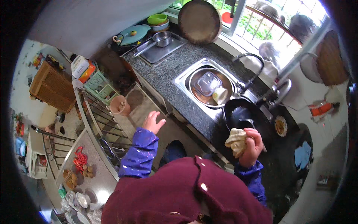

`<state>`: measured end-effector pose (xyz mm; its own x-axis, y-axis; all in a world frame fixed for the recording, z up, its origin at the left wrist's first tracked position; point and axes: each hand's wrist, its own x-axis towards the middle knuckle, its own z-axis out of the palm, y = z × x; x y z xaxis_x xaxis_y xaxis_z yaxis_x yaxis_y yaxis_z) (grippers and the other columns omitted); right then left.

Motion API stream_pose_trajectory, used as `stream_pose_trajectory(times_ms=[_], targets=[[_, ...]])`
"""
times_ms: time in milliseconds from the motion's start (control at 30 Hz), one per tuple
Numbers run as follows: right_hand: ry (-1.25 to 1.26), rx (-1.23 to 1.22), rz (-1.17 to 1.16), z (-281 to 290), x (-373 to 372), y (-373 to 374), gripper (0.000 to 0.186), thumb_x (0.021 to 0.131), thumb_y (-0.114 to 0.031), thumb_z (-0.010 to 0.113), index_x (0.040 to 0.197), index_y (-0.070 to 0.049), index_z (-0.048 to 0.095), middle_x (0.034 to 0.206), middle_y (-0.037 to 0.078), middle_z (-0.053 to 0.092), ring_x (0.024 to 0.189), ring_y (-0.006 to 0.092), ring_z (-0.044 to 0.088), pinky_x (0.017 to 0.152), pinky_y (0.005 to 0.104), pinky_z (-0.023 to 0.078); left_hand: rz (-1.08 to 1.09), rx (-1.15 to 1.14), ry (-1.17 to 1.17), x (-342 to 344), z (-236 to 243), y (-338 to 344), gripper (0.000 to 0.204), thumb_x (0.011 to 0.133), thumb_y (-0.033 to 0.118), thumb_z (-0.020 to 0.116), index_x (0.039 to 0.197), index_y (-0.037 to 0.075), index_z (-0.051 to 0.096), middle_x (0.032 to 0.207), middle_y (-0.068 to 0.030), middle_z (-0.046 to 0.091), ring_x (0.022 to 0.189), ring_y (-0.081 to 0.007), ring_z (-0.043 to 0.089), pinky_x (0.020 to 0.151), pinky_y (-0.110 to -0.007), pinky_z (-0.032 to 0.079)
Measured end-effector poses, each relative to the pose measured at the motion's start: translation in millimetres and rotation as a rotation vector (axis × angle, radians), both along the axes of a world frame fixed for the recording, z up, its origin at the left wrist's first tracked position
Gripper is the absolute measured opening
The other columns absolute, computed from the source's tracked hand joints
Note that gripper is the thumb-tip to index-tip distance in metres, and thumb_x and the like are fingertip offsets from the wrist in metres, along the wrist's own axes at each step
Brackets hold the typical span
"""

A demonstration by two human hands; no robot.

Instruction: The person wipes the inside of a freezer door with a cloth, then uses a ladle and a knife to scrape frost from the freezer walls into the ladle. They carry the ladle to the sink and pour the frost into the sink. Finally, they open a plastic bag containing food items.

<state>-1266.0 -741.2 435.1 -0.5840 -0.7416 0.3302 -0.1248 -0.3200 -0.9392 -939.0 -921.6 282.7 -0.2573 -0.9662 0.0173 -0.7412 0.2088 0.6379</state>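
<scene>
My right hand [250,147] grips a crumpled cream cloth [235,141] just below a black pan [238,112] at the right of the sink. My left hand [153,123] is held out in front of the counter, fingers apart and holding nothing. In the steel sink [181,81] sits a large round basin [194,91] with a clear container [205,83] and a cream cup [220,95] inside. A black curved faucet [257,57] arches over the sink's back right.
At the back left, a small saucepan [162,39] sits on a steel tray [158,54]. A round board [197,21] leans by the window. Below left are a railing [100,112], a pink bucket [119,106] and a cluttered side counter [100,179]. A small dish [280,126] lies right of the pan.
</scene>
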Motion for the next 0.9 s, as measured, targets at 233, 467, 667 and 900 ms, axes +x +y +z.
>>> stream_pose_trajectory(times_ms=[233,467,667,900], targets=[[-0.144,-0.017,-0.098,-18,15,-109,0.014,0.072,0.000,0.043,0.081,0.001,0.054,0.092,0.013,0.055,0.085,0.0179,0.051,0.080,0.0291,0.041,0.122,-0.169,-0.411,35,19,-251,0.071,0.074,0.043,0.062,0.127,0.002,0.038,0.134,-0.0186,0.032,0.126,-0.0338,0.027,0.103,-0.043,0.024],[-0.168,0.031,-0.306,-33,56,-187,0.015,0.073,-0.002,0.044,0.085,0.001,0.052,0.096,0.014,0.053,0.089,0.0176,0.049,0.085,0.0298,0.037,0.297,0.177,-0.410,38,22,-482,0.067,0.074,0.044,0.060,0.118,-0.004,0.046,0.122,-0.0245,0.046,0.115,-0.0344,0.044,0.097,-0.040,0.033],[-0.228,0.056,-0.510,-45,74,-208,0.015,0.073,0.000,0.044,0.085,0.001,0.053,0.096,0.013,0.054,0.091,0.0185,0.050,0.086,0.0310,0.038,0.171,1.076,0.338,15,-54,-548,0.042,0.076,0.038,0.063,0.103,0.007,0.055,0.090,-0.0105,0.059,0.078,-0.0253,0.057,0.068,-0.038,0.048],[-0.247,0.049,-0.461,-37,77,-231,0.017,0.073,0.002,0.044,0.086,0.001,0.054,0.097,0.013,0.054,0.090,0.0177,0.050,0.084,0.0286,0.038,0.364,1.088,0.992,-44,-82,-499,0.062,0.076,0.049,0.060,0.115,0.004,0.040,0.104,-0.0151,0.053,0.090,-0.0286,0.056,0.081,-0.041,0.046]])
